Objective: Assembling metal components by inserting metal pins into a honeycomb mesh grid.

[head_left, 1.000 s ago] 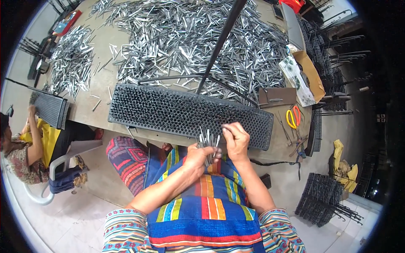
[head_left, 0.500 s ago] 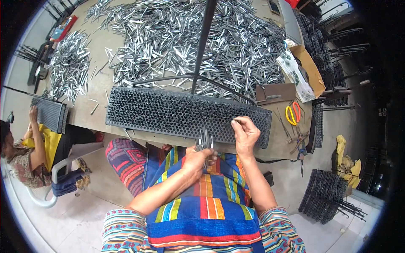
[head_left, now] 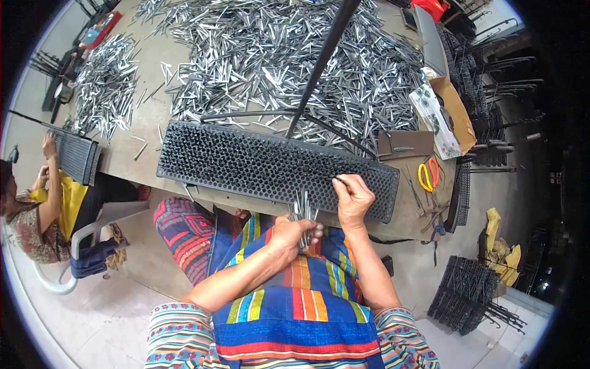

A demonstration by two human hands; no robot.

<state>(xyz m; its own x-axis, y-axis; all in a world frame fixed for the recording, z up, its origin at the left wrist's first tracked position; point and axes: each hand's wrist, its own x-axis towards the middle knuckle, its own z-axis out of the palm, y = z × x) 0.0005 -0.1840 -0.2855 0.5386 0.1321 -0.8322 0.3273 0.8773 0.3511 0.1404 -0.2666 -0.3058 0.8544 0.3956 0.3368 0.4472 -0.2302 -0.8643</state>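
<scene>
My left hand (head_left: 294,234) is closed around a bundle of thin grey metal strips (head_left: 302,206), their ends sticking up past the fingers, just in front of a long black rack (head_left: 276,184) full of round holes. Many holes toward the rack's left and back have dark pieces standing in them; the front and right show bare holes. Over the right part of the rack, my right hand (head_left: 354,200) makes a pinch with thumb and fingertips at the holes. What sits in that pinch is too small and hidden to make out.
A large heap of metal strips (head_left: 295,67) covers the table behind the rack. A dark rod (head_left: 322,67) rises from the rack's frame. Yellow-and-orange-handled scissors (head_left: 427,175) and an open cardboard box (head_left: 456,114) lie at right. Another person (head_left: 46,197) works at a similar rack on the left.
My right hand's pinch has shifted a little left and lower over the rack. The left hand keeps its bundle in nearly the same place. The whole view has tilted slightly.
</scene>
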